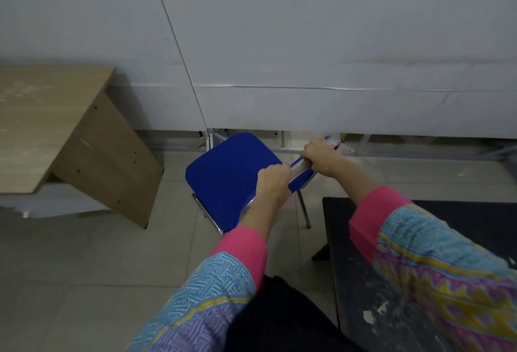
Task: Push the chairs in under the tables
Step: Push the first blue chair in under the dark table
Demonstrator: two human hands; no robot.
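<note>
chair: blue padded chair (223, 175) with chrome legs, standing on the tiled floor (70, 253) near the grey wall panel (279, 43), out in the open between the two worktops, not under either.
backrest: blue backrest (303, 176) on the chair's right side, seen edge-on, both hands on its top edge.
left hand: left hand (272, 180) curled over the nearer end of the backrest, grip closed round it, fingers wrapped toward the seat side.
right hand: right hand (321, 155) curled over the farther end of the backrest, grip closed round it, knuckles up.
sleeves: pink cuffs with patterned blue, yellow and purple fabric on both arms, reaching forward from the lower edge of the view.
wooden worktop: light wooden worktop (36, 127) at left, its side panel facing the chair, well apart from it.
dark worktop: black, paint-flecked worktop (361, 281) at lower right, under the right forearm, its corner near the chair's rear leg.
seat: seat faces left, toward the wooden worktop.
</note>
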